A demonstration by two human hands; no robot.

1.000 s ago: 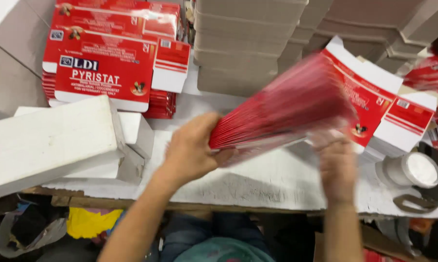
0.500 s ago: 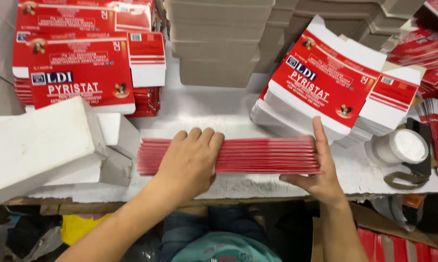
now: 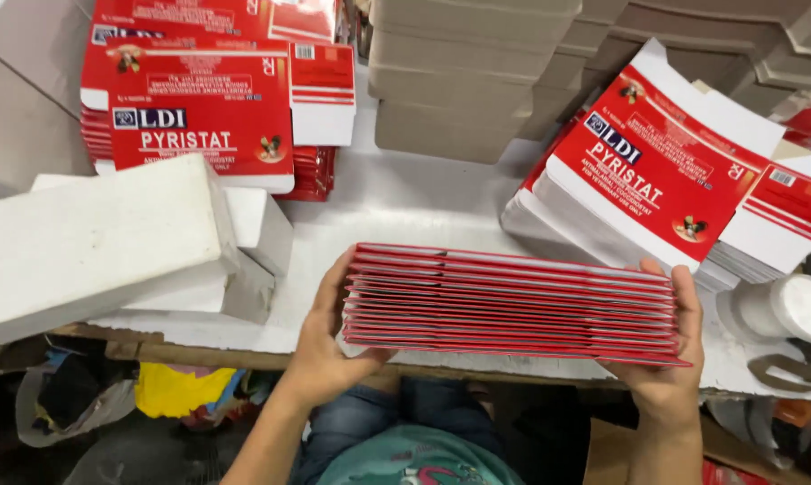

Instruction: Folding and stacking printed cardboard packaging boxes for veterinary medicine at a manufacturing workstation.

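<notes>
Here, a bundle of flat red cardboard cartons [image 3: 513, 305] is clamped edgewise on the white table [image 3: 423, 207] between the left hand [image 3: 326, 346] and right hand [image 3: 670, 359], flanked by a white foam block [image 3: 91, 242] and a fanned red-and-white carton stack [image 3: 666, 171].

Carton bundle [image 3: 513, 305] between flanking stacks [image 3: 657, 180]

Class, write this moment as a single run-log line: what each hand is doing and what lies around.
left hand: grips stack end | right hand: grips other end | red folded cartons: bundled on edge, on white table | tape roll: right
</notes>
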